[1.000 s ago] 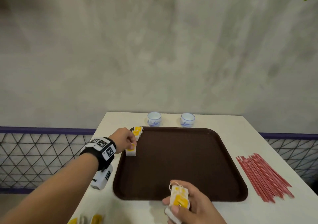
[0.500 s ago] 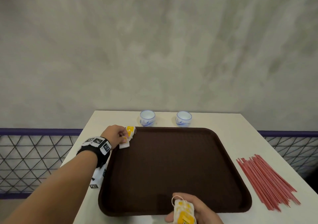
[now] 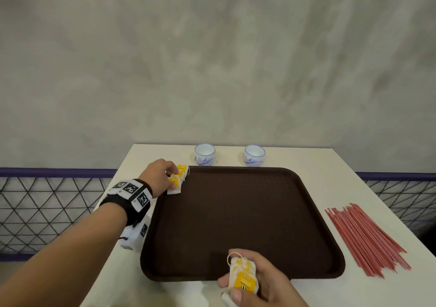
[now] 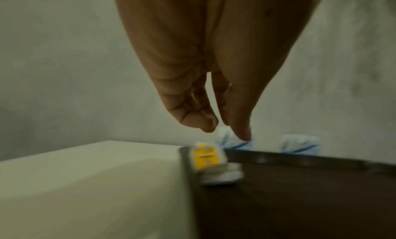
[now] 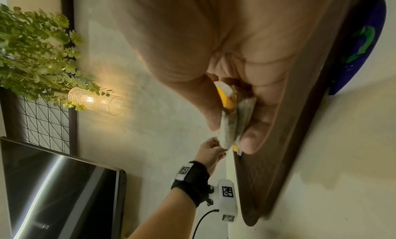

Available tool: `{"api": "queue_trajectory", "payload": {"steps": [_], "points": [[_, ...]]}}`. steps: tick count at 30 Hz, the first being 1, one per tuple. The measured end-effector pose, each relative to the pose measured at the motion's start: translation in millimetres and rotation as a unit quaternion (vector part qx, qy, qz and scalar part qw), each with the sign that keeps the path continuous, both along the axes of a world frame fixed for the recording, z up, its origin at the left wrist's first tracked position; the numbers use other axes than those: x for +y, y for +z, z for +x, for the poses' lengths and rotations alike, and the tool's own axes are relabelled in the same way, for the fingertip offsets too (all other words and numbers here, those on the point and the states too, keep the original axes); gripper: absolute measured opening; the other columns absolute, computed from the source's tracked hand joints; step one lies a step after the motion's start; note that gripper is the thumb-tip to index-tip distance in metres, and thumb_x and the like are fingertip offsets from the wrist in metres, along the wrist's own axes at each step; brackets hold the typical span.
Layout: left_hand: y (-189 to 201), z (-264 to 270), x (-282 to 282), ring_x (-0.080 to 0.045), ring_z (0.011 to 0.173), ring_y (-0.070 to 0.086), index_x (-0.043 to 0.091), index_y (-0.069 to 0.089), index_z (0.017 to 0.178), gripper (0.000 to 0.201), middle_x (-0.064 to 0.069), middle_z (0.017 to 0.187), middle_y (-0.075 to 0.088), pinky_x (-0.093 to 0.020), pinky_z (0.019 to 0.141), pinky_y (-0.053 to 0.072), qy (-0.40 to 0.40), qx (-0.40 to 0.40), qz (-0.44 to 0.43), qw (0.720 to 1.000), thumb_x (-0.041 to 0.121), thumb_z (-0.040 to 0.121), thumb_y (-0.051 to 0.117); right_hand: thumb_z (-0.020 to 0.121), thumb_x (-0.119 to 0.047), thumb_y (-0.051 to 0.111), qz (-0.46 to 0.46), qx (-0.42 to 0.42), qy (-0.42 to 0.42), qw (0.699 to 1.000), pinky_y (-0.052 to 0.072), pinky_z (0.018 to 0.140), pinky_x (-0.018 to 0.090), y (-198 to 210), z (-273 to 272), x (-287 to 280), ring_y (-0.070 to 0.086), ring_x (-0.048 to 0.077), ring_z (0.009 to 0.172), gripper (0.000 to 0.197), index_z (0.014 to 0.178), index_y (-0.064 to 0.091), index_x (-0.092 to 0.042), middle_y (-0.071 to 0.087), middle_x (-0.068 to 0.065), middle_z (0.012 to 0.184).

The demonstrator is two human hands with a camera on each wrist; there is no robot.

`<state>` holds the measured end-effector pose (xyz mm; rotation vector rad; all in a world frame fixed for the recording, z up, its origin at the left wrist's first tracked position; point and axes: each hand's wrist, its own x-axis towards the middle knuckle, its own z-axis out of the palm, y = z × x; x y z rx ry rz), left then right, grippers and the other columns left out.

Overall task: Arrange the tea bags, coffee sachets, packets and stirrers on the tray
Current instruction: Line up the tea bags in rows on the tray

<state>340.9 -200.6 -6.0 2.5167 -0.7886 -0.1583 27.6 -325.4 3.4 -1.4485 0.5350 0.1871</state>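
Left hand: I am seeing my left hand (image 3: pixel 158 174) reaching to the tray's far-left corner, its fingers (image 4: pixel 206 122) hanging loosely above the tea bags with nothing gripped between them.
Placed tea bags: two tea bags (image 3: pixel 178 179) with yellow tags are lying just inside the far-left corner of the tray (image 3: pixel 247 224), touching each other.
Right hand: my right hand (image 3: pixel 262 283) is holding a stack of tea bags (image 3: pixel 243 276) at the tray's near edge, thumb and fingers pinching it from both sides.
Stirrers: I am seeing the red stirrers (image 3: pixel 364 238) lying in a bundle on the table (image 3: pixel 330 165), right of the tray and apart from it.
Cups: two blue-and-white cups (image 3: pixel 204 153) are standing just beyond the tray's far edge.
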Motion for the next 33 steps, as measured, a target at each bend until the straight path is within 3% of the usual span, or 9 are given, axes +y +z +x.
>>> {"api": "queue_trajectory", "payload": {"steps": [2, 5, 8, 11, 14, 19, 23, 28, 33], "points": [[14.1, -31.5, 1.5, -0.012, 0.076, 0.055, 0.018, 0.067, 0.096, 0.02, -0.004, 0.102, 0.065, -0.019, 0.075, 0.039, -0.058, 0.024, -0.026, 0.998, 0.018, 0.078, 0.076, 0.088, -0.01, 0.066, -0.032, -0.041, 0.028, 0.998, 0.054, 0.085, 0.021, 4.8, -3.9, 2.2, 0.07, 0.01, 0.094, 0.042, 0.122, 0.049, -0.026, 0.075, -0.004, 0.097], [38.0, -96.9, 7.4, -0.003, 0.071, 0.058, 0.025, 0.066, 0.097, 0.014, 0.006, 0.085, 0.067, -0.016, 0.071, 0.045, -0.203, 0.128, -0.045, 0.97, 0.032, 0.085, 0.069, 0.087, -0.003, 0.067, -0.036, -0.08, 0.017, 0.996, 0.058, 0.08, 0.031, 11.6, 2.2, 3.4, 0.071, 0.023, 0.089, 0.046, 0.124, 0.049, -0.024, 0.074, 0.008, 0.099], [46.9, -153.2, 13.2, -0.004, 0.073, 0.06, 0.021, 0.067, 0.105, 0.028, 0.002, 0.092, 0.068, -0.021, 0.069, 0.051, -0.27, 0.226, -0.09, 0.931, 0.034, 0.081, 0.074, 0.083, 0.004, 0.068, -0.004, -0.108, -0.013, 0.994, 0.059, 0.073, 0.034, 12.5, 7.4, 5.6, 0.072, 0.028, 0.086, 0.048, 0.122, 0.052, -0.02, 0.073, 0.013, 0.098], [49.5, -176.8, 19.6, -0.009, 0.072, 0.062, 0.028, 0.067, 0.103, 0.034, 0.003, 0.095, 0.066, -0.029, 0.066, 0.054, -0.236, 0.23, -0.165, 0.929, 0.035, 0.073, 0.08, 0.078, -0.001, 0.076, 0.041, -0.119, -0.021, 0.992, 0.059, 0.072, 0.035, 13.5, 8.4, 6.7, 0.072, 0.027, 0.09, 0.06, 0.124, 0.047, -0.026, 0.074, 0.006, 0.1], [56.7, -182.6, 27.2, -0.009, 0.073, 0.062, 0.032, 0.066, 0.1, 0.04, 0.007, 0.093, 0.065, -0.024, 0.064, 0.054, -0.235, 0.224, -0.187, 0.927, 0.034, 0.064, 0.086, 0.067, -0.011, 0.077, 0.037, -0.115, -0.03, 0.992, 0.059, 0.08, 0.043, 8.9, 9.5, 9.9, 0.071, 0.027, 0.095, 0.071, 0.127, 0.044, -0.03, 0.074, 0.008, 0.101], [60.0, -192.8, 31.6, -0.012, 0.076, 0.06, 0.03, 0.069, 0.095, 0.039, 0.008, 0.091, 0.063, -0.024, 0.064, 0.054, -0.228, 0.206, -0.189, 0.933, 0.026, 0.061, 0.089, 0.08, -0.013, 0.072, 0.041, -0.135, -0.025, 0.99, 0.057, 0.087, 0.047, 6.4, 4.3, 11.2, 0.068, 0.031, 0.102, 0.055, 0.127, 0.05, -0.028, 0.073, 0.011, 0.104], [63.1, -199.2, 35.8, -0.017, 0.082, 0.061, 0.036, 0.069, 0.101, 0.046, 0.011, 0.096, 0.059, -0.03, 0.069, 0.058, -0.21, 0.228, -0.186, 0.932, 0.018, 0.063, 0.088, 0.074, -0.011, 0.067, 0.101, -0.142, -0.002, 0.985, 0.05, 0.097, 0.054, 13.8, -4.5, 9.4, 0.065, 0.031, 0.11, 0.058, 0.129, 0.052, -0.022, 0.07, 0.012, 0.113], [64.3, -208.3, 41.3, -0.01, 0.077, 0.057, 0.032, 0.07, 0.098, 0.039, 0.006, 0.092, 0.063, -0.033, 0.073, 0.056, -0.209, 0.258, -0.217, 0.918, 0.009, 0.069, 0.083, 0.072, 0.003, 0.062, 0.12, -0.163, 0.011, 0.979, 0.057, 0.081, 0.044, 19.4, -10.8, 13.1, 0.069, 0.029, 0.097, 0.06, 0.128, 0.05, -0.016, 0.071, 0.02, 0.107], [64.4, -211.8, 45.8, -0.017, 0.083, 0.058, 0.024, 0.067, 0.096, 0.028, 0.001, 0.094, 0.065, -0.037, 0.077, 0.054, -0.21, 0.264, -0.248, 0.908, 0.007, 0.076, 0.077, 0.086, 0.014, 0.057, 0.085, -0.162, -0.009, 0.983, 0.059, 0.076, 0.041, 24.0, -12.4, 13.2, 0.07, 0.028, 0.092, 0.048, 0.125, 0.052, -0.014, 0.072, 0.02, 0.102]]}}
